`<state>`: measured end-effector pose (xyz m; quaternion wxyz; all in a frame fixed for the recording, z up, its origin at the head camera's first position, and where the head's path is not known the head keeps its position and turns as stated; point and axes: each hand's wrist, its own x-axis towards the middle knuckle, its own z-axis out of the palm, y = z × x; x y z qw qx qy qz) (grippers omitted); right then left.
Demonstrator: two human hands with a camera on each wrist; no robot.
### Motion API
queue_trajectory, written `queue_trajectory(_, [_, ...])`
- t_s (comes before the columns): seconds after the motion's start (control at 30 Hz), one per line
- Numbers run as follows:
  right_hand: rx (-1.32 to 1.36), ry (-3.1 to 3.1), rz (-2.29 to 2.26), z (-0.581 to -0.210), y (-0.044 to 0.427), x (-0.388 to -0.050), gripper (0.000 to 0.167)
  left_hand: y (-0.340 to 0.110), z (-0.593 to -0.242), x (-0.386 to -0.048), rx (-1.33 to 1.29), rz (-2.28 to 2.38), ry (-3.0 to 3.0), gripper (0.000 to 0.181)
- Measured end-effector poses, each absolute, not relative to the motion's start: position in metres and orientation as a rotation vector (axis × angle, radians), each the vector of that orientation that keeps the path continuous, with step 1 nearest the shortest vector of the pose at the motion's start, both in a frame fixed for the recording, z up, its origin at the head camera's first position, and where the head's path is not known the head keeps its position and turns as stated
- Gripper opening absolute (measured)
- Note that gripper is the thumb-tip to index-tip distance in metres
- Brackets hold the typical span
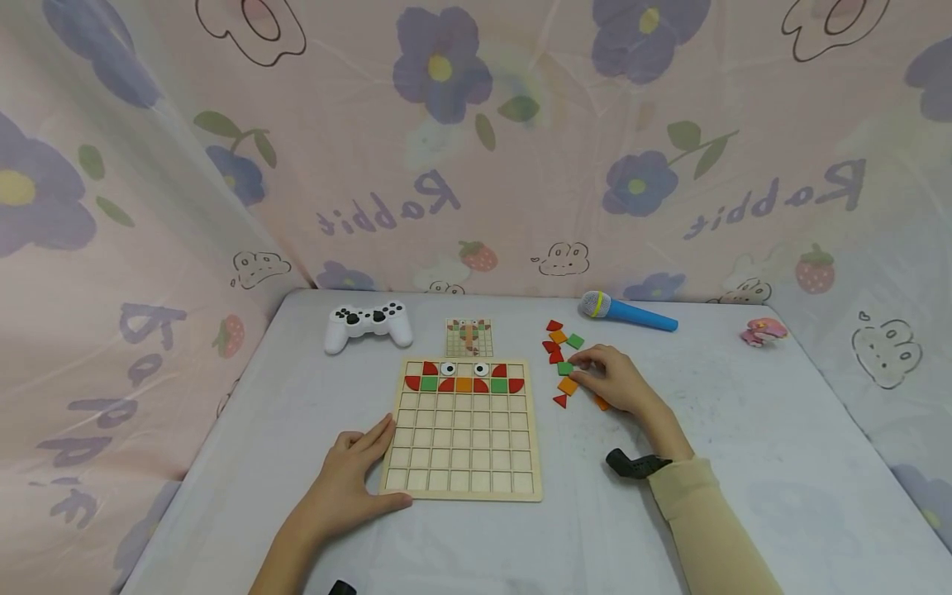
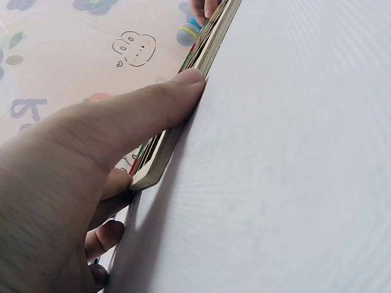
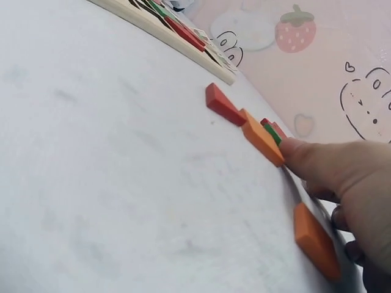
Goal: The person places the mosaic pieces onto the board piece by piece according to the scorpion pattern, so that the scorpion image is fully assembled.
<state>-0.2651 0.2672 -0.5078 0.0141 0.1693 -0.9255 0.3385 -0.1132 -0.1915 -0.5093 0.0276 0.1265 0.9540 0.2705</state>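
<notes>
A square wooden board point(image 1: 463, 430) with a grid of cells lies on the table. Its top two rows hold red quarter-circle, green and orange pieces and two eye pieces. The left hand point(image 1: 349, 475) rests at the board's lower left corner, its thumb point(image 2: 165, 101) along the front edge and its fingers against the left side. To the right of the board, the right hand point(image 1: 613, 380) pinches a green square tile point(image 1: 565, 368) at its right edge; the fingers' far side is hidden in the right wrist view. Beside it lie orange tiles point(image 1: 568, 386) and red pieces point(image 1: 560, 402).
A small pattern card point(image 1: 469, 338) lies behind the board. A white game controller point(image 1: 368, 326) is at the back left, a blue toy microphone point(image 1: 632, 313) at the back right. Further right sits a pink figure point(image 1: 763, 331). Patterned cloth point(image 1: 521, 165) hangs behind the table.
</notes>
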Motion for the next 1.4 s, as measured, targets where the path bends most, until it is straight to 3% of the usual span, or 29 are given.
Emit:
queue_trajectory(0.7, [0.376,-2.867,1.051,-0.488,0.241,-0.239,0.029,-0.191,-0.508,-0.113,0.387,0.839,2.947,0.112])
queue_trajectory(1.4, [0.562,-2.759,1.084,-0.494,0.185,-0.227,0.025,-0.191,-0.510,-0.113,0.387,0.851,2.948,0.112])
